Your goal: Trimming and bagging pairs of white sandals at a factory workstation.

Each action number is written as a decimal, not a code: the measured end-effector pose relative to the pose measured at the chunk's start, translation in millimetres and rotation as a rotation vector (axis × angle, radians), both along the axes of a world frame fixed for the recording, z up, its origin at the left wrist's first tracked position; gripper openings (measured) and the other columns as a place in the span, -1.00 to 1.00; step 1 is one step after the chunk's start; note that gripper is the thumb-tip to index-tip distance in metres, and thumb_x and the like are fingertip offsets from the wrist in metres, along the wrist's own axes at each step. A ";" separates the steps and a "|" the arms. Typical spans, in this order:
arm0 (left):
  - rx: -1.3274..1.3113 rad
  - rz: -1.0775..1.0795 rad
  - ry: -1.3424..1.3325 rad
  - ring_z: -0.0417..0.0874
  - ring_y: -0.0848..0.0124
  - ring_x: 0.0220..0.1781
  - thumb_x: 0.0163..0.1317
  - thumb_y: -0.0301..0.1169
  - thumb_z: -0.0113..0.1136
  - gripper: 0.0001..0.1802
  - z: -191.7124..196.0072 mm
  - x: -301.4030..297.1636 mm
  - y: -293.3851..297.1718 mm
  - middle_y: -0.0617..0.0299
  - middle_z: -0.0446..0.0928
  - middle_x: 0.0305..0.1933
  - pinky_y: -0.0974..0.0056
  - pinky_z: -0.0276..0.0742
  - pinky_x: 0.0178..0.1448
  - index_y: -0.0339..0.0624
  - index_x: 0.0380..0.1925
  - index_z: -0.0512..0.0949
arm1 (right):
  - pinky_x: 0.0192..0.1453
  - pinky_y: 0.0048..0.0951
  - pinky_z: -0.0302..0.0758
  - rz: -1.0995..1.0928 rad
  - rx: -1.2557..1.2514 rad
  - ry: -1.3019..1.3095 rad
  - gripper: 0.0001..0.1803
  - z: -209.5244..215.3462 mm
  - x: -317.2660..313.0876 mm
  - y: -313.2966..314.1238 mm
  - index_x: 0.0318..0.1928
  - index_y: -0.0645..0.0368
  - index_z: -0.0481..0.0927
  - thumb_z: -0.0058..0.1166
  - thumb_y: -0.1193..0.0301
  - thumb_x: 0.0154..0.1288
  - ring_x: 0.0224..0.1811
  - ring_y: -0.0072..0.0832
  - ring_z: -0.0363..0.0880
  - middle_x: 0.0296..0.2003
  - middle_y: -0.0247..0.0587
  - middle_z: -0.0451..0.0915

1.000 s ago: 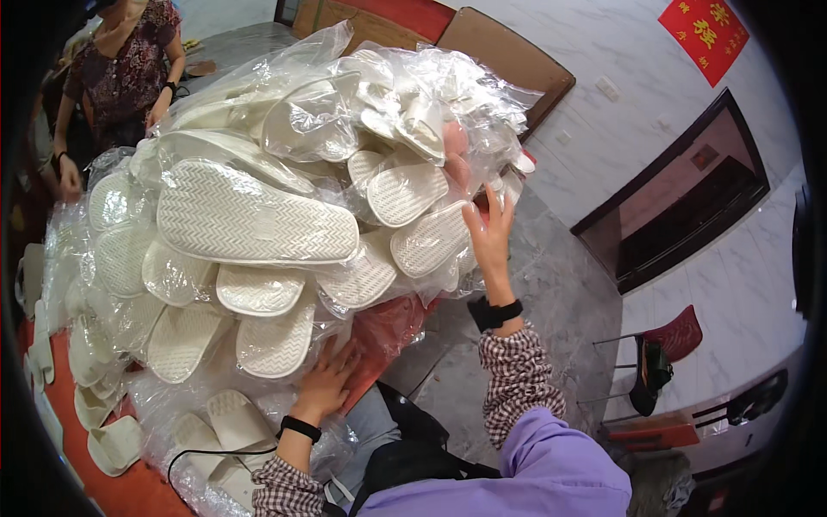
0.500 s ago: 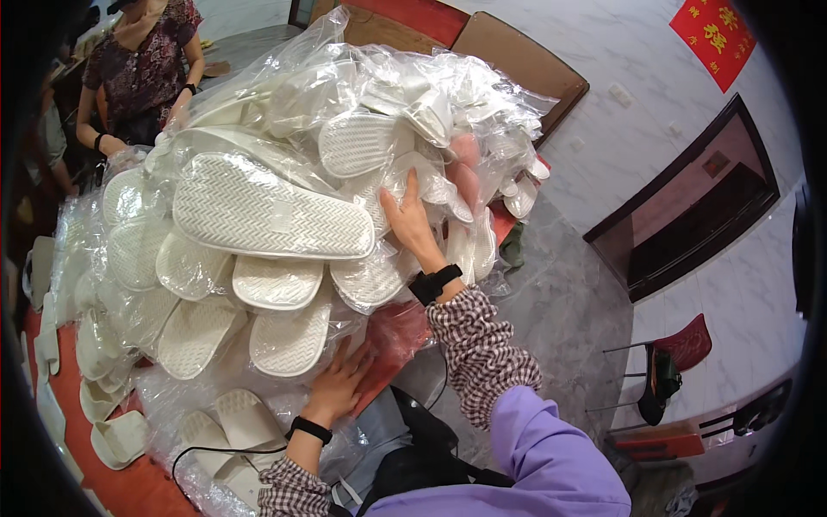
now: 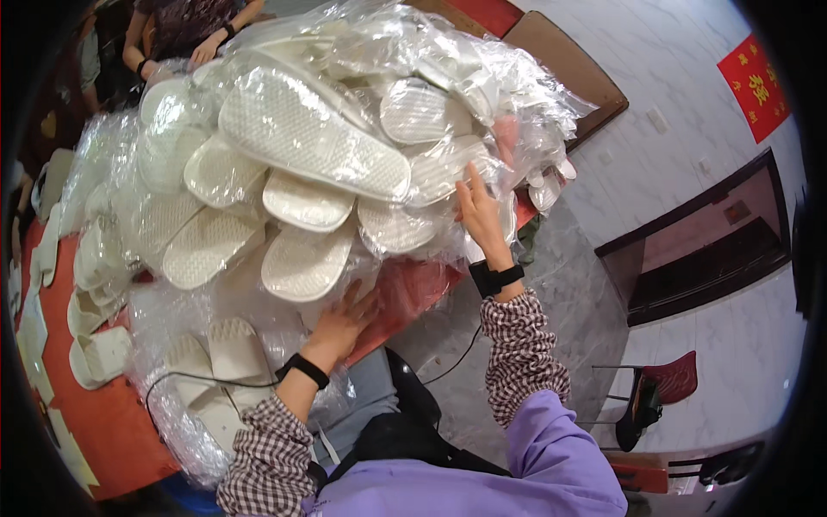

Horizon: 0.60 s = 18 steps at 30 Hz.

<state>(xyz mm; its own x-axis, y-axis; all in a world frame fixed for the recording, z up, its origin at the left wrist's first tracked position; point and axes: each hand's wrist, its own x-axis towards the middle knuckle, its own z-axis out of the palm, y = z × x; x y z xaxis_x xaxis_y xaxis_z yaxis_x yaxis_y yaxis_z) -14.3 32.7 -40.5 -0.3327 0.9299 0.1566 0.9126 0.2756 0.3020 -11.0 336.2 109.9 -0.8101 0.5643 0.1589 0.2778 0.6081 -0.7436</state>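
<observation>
Co-worker (image 3: 185,21) at upper left's chopped at the chest by the top edge, and plastic wrap (image 3: 508,73) upper center (ugh, glare) mostly blurs what's under it.

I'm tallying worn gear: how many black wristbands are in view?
4: the wearer's left wristband, the wearer's right wristband, the co-worker's left wristband and the co-worker's right wristband. Others may be hidden.

Bagged slippers (image 3: 310,133) block the right hand (image 3: 482,220) leftward, with free room over the floor (image 3: 577,284) rightward
</observation>
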 end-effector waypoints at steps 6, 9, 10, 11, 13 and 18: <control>0.072 -0.010 0.014 0.05 0.08 0.55 0.18 -0.34 0.03 -0.54 4.4 -0.4 3.9 0.35 0.12 0.52 -0.31 -0.17 0.52 0.35 0.09 0.57 | -0.24 -0.50 0.51 -0.024 -0.116 0.207 -0.40 -32.6 45.2 3.0 0.44 0.18 0.16 -0.08 0.33 0.47 -0.36 -0.57 0.55 -0.30 -0.24 0.56; 0.122 -0.013 0.038 0.07 0.08 0.54 0.20 -0.34 0.01 -0.50 7.0 1.0 2.5 0.34 0.14 0.51 -0.31 -0.16 0.52 0.46 0.14 0.51 | -0.17 -0.48 0.53 -0.083 -0.104 0.243 -0.42 -43.8 61.0 1.9 0.42 0.18 0.20 -0.06 0.35 0.46 -0.31 -0.53 0.59 -0.23 -0.19 0.57; 0.159 -0.003 0.049 0.07 0.08 0.54 0.22 -0.35 -0.01 -0.47 9.3 1.3 1.8 0.33 0.15 0.50 -0.31 -0.15 0.51 0.51 0.17 0.47 | -0.15 -0.48 0.53 -0.112 -0.042 0.245 -0.44 -46.0 65.0 1.2 0.41 0.18 0.21 -0.07 0.37 0.46 -0.29 -0.53 0.60 -0.20 -0.19 0.57; 0.160 -0.002 0.052 0.07 0.08 0.54 0.22 -0.35 -0.01 -0.47 11.6 1.5 2.1 0.33 0.15 0.50 -0.31 -0.15 0.51 0.51 0.17 0.47 | -0.15 -0.48 0.53 -0.110 -0.042 0.248 -0.44 -47.5 68.8 1.2 0.41 0.18 0.21 -0.07 0.37 0.46 -0.29 -0.53 0.60 -0.20 -0.19 0.57; 0.083 0.011 0.169 0.07 0.08 0.53 0.18 -0.36 0.06 -0.40 22.0 7.8 -4.4 0.28 0.15 0.49 -0.32 -0.13 0.50 0.48 0.24 0.39 | -0.13 -0.49 0.52 -0.123 -0.077 0.344 -0.45 -46.1 74.2 -15.0 0.41 0.16 0.23 -0.08 0.41 0.45 -0.23 -0.53 0.61 -0.17 -0.20 0.57; -0.011 0.030 0.121 0.08 0.07 0.52 0.10 -0.34 0.23 -0.32 58.7 29.4 -49.4 0.17 0.19 0.45 -0.31 -0.11 0.50 0.21 0.29 0.35 | -0.20 -0.53 0.49 0.020 -0.087 0.323 -0.77 -56.9 97.8 -66.0 0.00 0.26 0.59 -0.03 0.49 0.42 -0.28 -0.57 0.58 -0.23 -0.25 0.59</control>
